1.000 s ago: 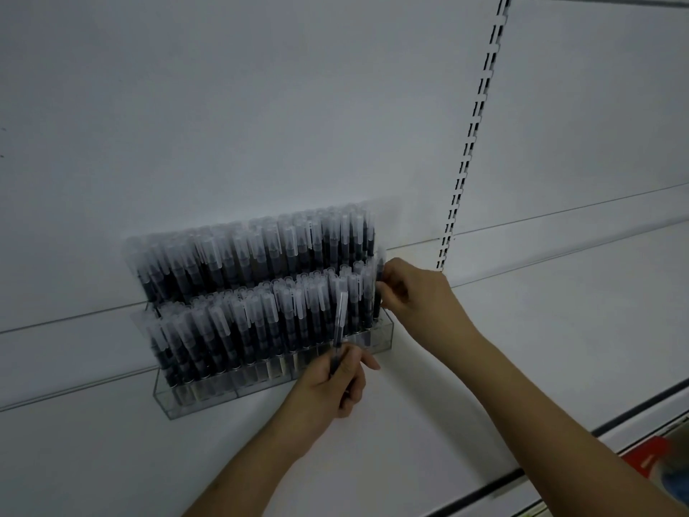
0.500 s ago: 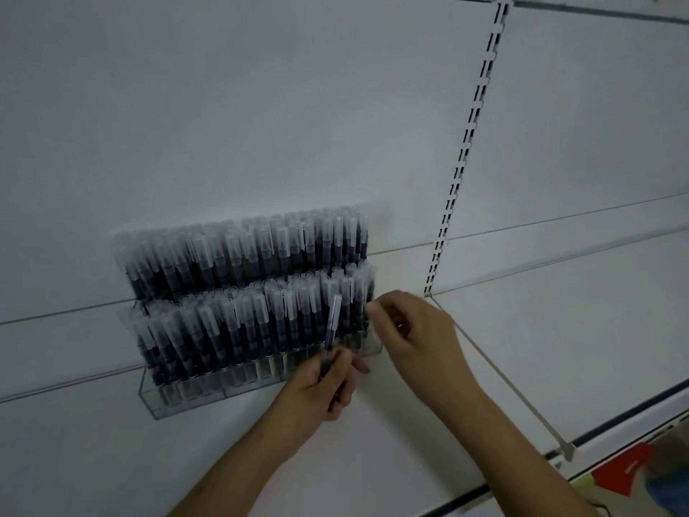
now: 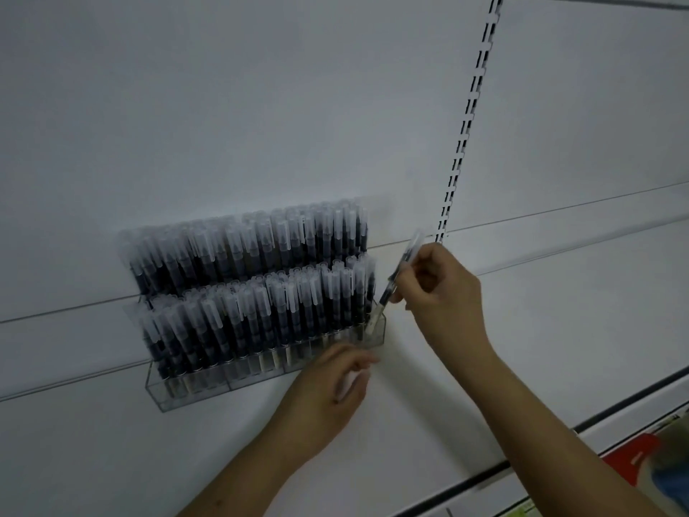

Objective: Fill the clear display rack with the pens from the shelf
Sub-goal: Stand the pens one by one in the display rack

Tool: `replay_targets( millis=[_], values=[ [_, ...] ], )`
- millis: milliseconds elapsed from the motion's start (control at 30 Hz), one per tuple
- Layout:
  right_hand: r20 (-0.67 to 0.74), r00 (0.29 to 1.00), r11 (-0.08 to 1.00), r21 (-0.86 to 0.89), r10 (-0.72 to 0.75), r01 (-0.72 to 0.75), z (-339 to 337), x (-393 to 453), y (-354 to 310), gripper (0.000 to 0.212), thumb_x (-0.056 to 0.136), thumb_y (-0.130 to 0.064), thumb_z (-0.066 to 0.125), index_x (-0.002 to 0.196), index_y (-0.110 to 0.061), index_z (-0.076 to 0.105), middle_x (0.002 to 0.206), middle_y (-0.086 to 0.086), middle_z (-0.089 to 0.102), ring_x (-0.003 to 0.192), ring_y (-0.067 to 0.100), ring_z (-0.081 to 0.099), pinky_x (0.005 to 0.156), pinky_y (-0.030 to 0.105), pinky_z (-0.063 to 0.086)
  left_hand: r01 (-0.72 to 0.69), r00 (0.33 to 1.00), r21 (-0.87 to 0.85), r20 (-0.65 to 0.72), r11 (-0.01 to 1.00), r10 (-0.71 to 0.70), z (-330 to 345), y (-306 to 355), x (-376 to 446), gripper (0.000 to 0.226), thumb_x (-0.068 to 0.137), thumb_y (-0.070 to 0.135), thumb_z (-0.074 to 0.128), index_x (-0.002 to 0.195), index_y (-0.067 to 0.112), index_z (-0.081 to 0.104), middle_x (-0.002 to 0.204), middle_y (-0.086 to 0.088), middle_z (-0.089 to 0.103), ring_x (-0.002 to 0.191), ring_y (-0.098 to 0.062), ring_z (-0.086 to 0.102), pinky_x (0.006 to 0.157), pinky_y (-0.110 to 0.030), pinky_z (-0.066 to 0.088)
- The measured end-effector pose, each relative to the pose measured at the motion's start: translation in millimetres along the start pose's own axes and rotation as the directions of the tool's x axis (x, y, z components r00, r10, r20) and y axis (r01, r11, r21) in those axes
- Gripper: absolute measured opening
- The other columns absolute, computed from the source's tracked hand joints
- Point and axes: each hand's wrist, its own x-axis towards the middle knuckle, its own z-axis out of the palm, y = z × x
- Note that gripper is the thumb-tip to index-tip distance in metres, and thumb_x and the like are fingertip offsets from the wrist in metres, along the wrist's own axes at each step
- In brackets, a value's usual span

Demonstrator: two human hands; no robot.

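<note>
Now right hand [image 3: 434, 289] holds pen [image 3: 400, 268] tilted, tip down into rack [image 3: 261, 371].

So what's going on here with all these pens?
A person is stocking a clear display rack that sits on a white shelf. The right hand pinches one pen, tilted, with its lower end going into the slot at the rack's right end. The left hand hovers in front of the rack, near its right end; what it holds, if anything, is too blurred to tell. The rack's two tiers already look nearly full.
</note>
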Motion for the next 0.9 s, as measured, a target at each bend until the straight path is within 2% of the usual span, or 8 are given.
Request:
replay_targets(
  millis=[67,133,167,400,467,567,700,900],
  values=[
    [0.000,1.000,0.998,-0.065,-0.022,0.022,-3,6,5,0.006,0.089,-0.017,0.061,0.085,-0.018,0.058,0.070,-0.003,0.069,0.068,0.013,0.070,0.067,0.037,0.058,-0.156,0.983,0.285,0.144,0.946,0.119,1,-2,-3,0.041,0.098,0.044,0.045,0.138,0.046,0.040,0.144,0.029,0.035,0.134,0.008,0.029,0.110,-0.015,0.027],
    [0.030,0.999,0.993,-0.112,-0.043,0.046,-3,10,11,0.006,0.088,-0.018,0.061,0.085,-0.019,0.057,0.074,-0.003,0.069,0.072,0.017,0.070,0.071,0.043,0.058,-0.211,0.961,0.395,0.252,0.894,0.115,4,-5,-3,0.052,0.098,0.052,0.036,0.148,0.046,0.023,0.158,0.026,0.011,0.144,0.007,0.004,0.118,-0.019,0.010],
    [0.046,0.998,0.989,-0.134,-0.053,0.059,-1,11,13,0.005,0.088,-0.018,0.061,0.085,-0.019,0.057,0.074,-0.003,0.068,0.073,0.017,0.070,0.071,0.043,0.057,-0.216,0.956,0.418,0.275,0.883,0.104,6,-6,-3,0.053,0.098,0.054,0.033,0.149,0.046,0.020,0.159,0.024,0.005,0.145,0.007,-0.003,0.120,-0.021,0.006],
    [0.208,0.972,0.939,-0.298,-0.112,0.172,6,19,20,0.009,0.092,-0.019,0.060,0.085,-0.016,0.056,0.070,-0.005,0.067,0.066,0.009,0.064,0.063,0.028,0.051,-0.223,0.954,0.443,0.280,0.868,0.103,8,-14,-1,0.054,0.098,0.058,0.030,0.150,0.045,0.019,0.160,0.022,0.004,0.145,0.006,-0.006,0.120,-0.023,0.002],
    [0.276,0.955,0.914,-0.352,-0.104,0.201,10,20,22,0.009,0.093,-0.022,0.060,0.088,-0.015,0.057,0.071,-0.004,0.066,0.065,0.010,0.063,0.063,0.033,0.053,-0.229,0.953,0.441,0.281,0.868,0.109,8,-14,-1,0.054,0.098,0.057,0.030,0.150,0.044,0.020,0.160,0.022,0.005,0.145,0.006,-0.005,0.120,-0.022,0.002],
    [0.306,0.946,0.880,-0.414,-0.105,0.232,13,22,22,0.011,0.092,-0.022,0.060,0.086,-0.014,0.056,0.070,-0.002,0.064,0.065,0.015,0.061,0.062,0.038,0.053,-0.235,0.953,0.437,0.278,0.868,0.119,8,-12,-1,0.054,0.099,0.056,0.031,0.150,0.042,0.022,0.160,0.021,0.005,0.145,0.006,-0.005,0.119,-0.019,-0.001],
    [0.347,0.933,0.830,-0.490,-0.097,0.268,13,26,18,0.012,0.090,-0.023,0.060,0.084,-0.014,0.054,0.070,-0.001,0.064,0.066,0.017,0.061,0.062,0.039,0.054,-0.235,0.953,0.434,0.281,0.870,0.117,8,-12,-2,0.054,0.099,0.056,0.031,0.150,0.042,0.021,0.160,0.022,0.005,0.144,0.007,-0.006,0.118,-0.018,-0.003],
    [0.335,0.939,0.792,-0.549,-0.083,0.266,14,25,16,0.015,0.090,-0.026,0.059,0.082,-0.013,0.057,0.069,0.002,0.064,0.065,0.019,0.060,0.060,0.037,0.053,-0.236,0.956,0.453,0.265,0.860,0.123,8,-10,-2,0.053,0.099,0.055,0.032,0.150,0.041,0.023,0.160,0.021,0.007,0.144,0.007,-0.005,0.115,-0.014,-0.005]
  ],
)
